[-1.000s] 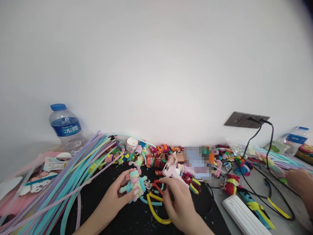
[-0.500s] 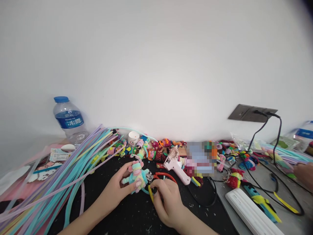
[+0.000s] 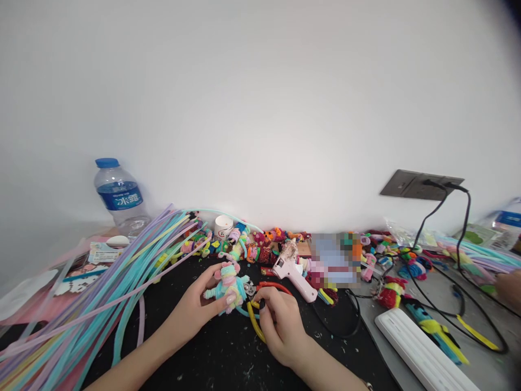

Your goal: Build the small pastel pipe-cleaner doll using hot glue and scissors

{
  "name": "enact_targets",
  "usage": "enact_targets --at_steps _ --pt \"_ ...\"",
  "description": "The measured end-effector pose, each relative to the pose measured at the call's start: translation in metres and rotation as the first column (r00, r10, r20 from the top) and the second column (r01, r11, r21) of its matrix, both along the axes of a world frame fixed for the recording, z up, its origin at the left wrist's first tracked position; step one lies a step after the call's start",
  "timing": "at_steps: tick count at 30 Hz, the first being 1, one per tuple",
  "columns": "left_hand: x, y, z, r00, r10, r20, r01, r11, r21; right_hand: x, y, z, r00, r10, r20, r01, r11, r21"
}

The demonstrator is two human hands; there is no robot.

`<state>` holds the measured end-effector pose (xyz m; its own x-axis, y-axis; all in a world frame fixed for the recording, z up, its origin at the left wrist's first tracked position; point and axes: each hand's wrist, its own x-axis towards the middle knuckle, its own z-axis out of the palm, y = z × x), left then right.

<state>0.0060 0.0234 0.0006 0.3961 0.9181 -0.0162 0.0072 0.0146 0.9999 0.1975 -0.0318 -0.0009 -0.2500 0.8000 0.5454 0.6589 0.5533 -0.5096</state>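
Note:
A fuzzy pipe-cleaner doll (image 3: 228, 288) in pale blue, pink and yellow is in my left hand (image 3: 199, 301), thumb across its front and fingers behind. To the right of the doll, my right hand (image 3: 283, 323) is closed, thumb and index finger pinched together. Whatever lies in that pinch is too small or hidden to make out. Pliers (image 3: 255, 325) with one yellow and one red handle are beside and partly behind the right fingers, their metal head close to the doll. A pale pink glue gun (image 3: 299, 282) lies just beyond my right hand.
Long pastel pipe cleaners (image 3: 134, 271) spread across the left side. Finished fuzzy figures line the wall, near a paper cup (image 3: 223, 227). A water bottle (image 3: 121, 196) stands at back left. Right of the black mat (image 3: 211, 361) are a white bar-shaped object (image 3: 419, 347), black cables (image 3: 459, 266) and another person's hand (image 3: 508, 288).
My right hand has shifted slightly and more of the yellow handle shows below its fingers. The doll stays in my left hand, turned a little. The view has moved slightly.

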Motion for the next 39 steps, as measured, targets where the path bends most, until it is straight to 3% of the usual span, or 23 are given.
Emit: enact_targets --at_steps 15,28,34,39 --pt "-0.002 -0.002 0.002 0.995 -0.084 0.053 0.083 0.996 0.026 0.0 0.003 -0.004 0.996 -0.038 -0.079 0.03 0.995 -0.097" --pt "-0.002 -0.004 -0.003 0.996 -0.044 0.072 0.047 0.998 -0.046 -0.003 0.001 0.001 0.991 -0.08 -0.103 0.067 0.99 -0.121" --pt "-0.002 -0.01 0.004 0.973 -0.211 0.089 0.216 0.975 -0.056 -0.004 0.002 0.002 0.995 -0.101 -0.024 0.096 0.984 -0.147" --pt "-0.001 -0.012 0.007 0.965 -0.257 0.046 0.258 0.965 -0.035 -0.004 0.003 0.005 0.999 -0.036 -0.009 0.034 0.987 -0.157"
